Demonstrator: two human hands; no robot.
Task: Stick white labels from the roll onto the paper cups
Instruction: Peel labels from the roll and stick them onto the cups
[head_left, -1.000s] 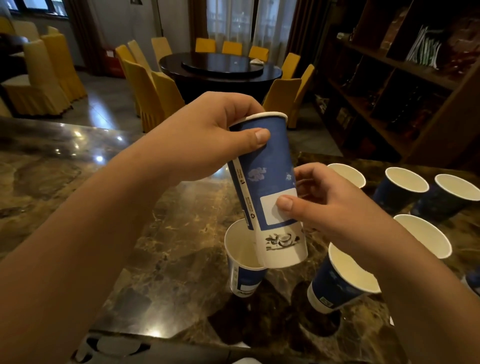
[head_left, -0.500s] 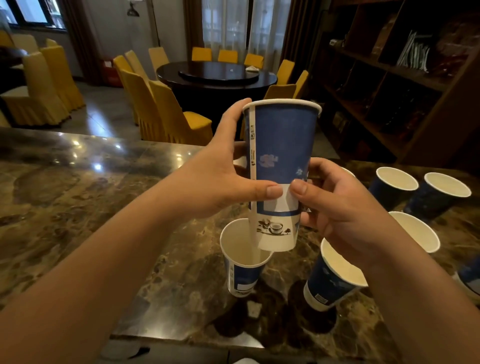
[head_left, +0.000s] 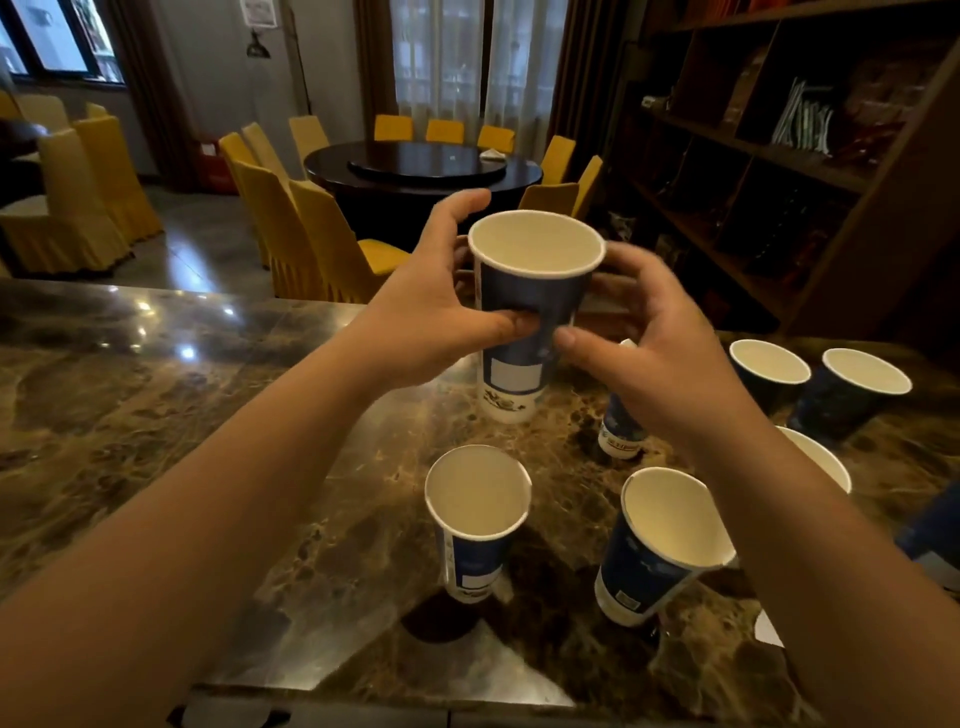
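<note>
I hold a tall blue paper cup (head_left: 530, 296) upright between both hands, over the far part of the marble counter (head_left: 156, 415). A white label (head_left: 514, 374) sits low on its side, above the white printed base. My left hand (head_left: 431, 306) grips the cup from the left, thumb across the front. My right hand (head_left: 649, 348) holds it from the right, thumb tip on the blue wall. The cup's base is at or just above the counter; I cannot tell whether it touches. The label roll is not in view.
Several more blue cups stand on the counter: a near cup (head_left: 478, 514) bearing a label, one (head_left: 660, 540) to its right, one (head_left: 618, 436) half hidden behind my right hand, others (head_left: 857, 384) at far right. A dark shelf (head_left: 779, 156) rises on the right.
The cup went from tilted to upright, then moved away from me and down toward the counter. My right thumb left the label and now sits higher on the cup wall.
</note>
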